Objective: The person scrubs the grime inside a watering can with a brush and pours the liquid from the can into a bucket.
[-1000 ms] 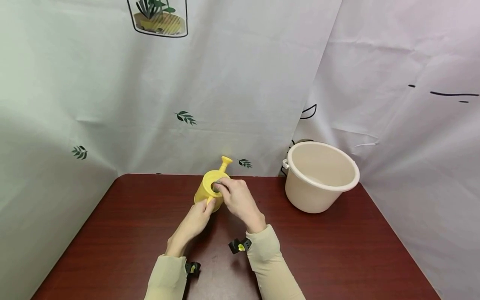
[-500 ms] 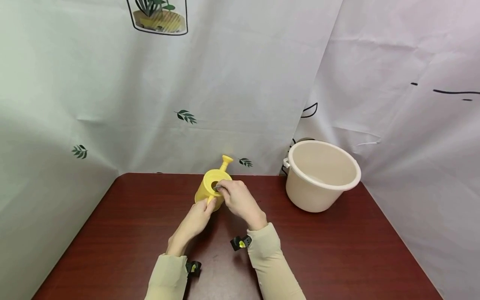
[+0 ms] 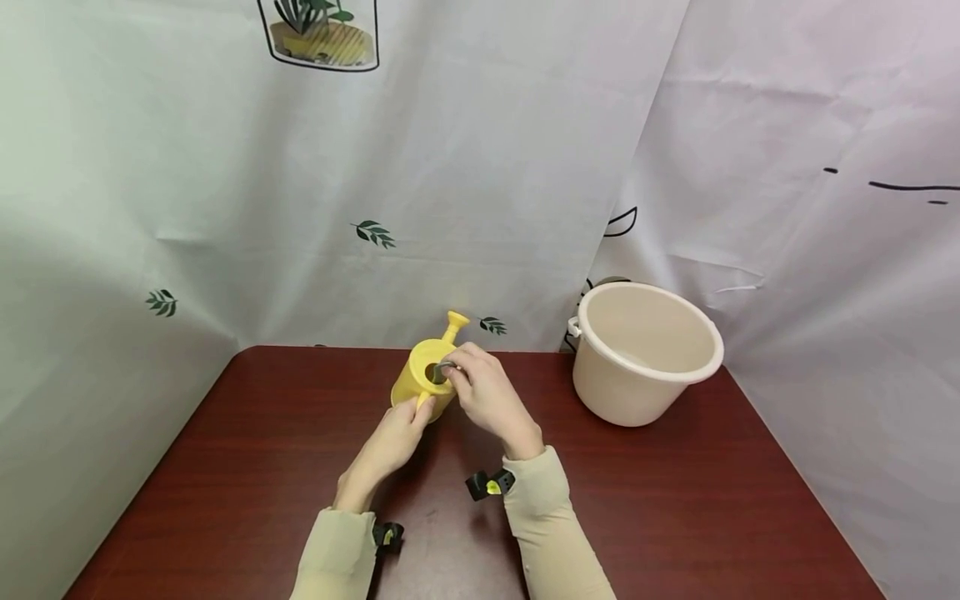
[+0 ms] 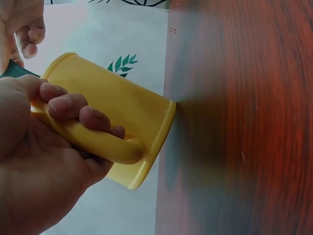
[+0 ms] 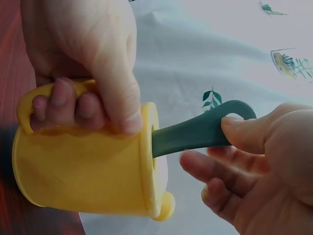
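A yellow watering can [image 3: 412, 387] is tilted over the far part of the table, its spout pointing away. My left hand [image 3: 393, 433] grips its handle, the fingers curled through the loop and the thumb lying along the can near the rim in the right wrist view. Out of the can's top opening sticks a flat dark green handle [image 5: 195, 129] with a hole at its end; whatever is below it is hidden inside. My right hand [image 3: 491, 396] pinches the end of that green handle, thumb over the hole. Whether the can's base touches the table, I cannot tell.
A cream bucket [image 3: 626, 392] stands at the back right of the dark red wooden table [image 3: 247, 483]. Behind the table hangs a white cloth [image 3: 480, 167] printed with leaves, close to the can's spout.
My right hand has risen slightly and shifted right, and more of the green handle shows above the opening. My left hand and the watering can have stayed nearly in place.
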{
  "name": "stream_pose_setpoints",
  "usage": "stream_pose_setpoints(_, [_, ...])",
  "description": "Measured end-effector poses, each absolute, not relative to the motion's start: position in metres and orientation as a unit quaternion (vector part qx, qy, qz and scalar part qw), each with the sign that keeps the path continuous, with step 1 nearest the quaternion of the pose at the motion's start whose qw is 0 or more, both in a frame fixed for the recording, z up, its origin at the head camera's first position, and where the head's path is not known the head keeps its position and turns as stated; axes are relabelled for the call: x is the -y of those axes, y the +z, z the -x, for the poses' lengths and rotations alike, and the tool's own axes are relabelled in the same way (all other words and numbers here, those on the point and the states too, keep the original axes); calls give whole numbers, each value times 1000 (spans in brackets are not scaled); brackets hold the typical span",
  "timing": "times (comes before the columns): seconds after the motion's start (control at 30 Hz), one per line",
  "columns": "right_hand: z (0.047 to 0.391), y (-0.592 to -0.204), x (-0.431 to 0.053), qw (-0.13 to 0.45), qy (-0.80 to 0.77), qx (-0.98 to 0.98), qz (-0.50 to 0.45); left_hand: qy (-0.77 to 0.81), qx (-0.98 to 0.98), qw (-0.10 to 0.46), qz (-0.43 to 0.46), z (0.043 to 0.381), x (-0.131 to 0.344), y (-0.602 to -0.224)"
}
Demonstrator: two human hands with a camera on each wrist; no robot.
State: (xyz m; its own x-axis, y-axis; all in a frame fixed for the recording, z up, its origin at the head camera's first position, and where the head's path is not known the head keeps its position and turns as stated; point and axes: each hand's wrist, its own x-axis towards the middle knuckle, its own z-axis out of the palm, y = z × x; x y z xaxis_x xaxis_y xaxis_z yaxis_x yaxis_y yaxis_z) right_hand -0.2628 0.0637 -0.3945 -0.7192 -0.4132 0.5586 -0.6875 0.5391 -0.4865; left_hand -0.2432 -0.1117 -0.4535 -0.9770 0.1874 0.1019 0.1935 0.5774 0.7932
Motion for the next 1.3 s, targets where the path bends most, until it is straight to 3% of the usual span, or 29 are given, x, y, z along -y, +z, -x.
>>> stream_pose_setpoints(0.77, [266,-400,-54,178,291,865,-367,-460,882,-12,106,243,112,-454])
stream_pose_setpoints(1.3, [259,-393,-56,195,302,867,-344,-456,884,0,106,243,112,-457])
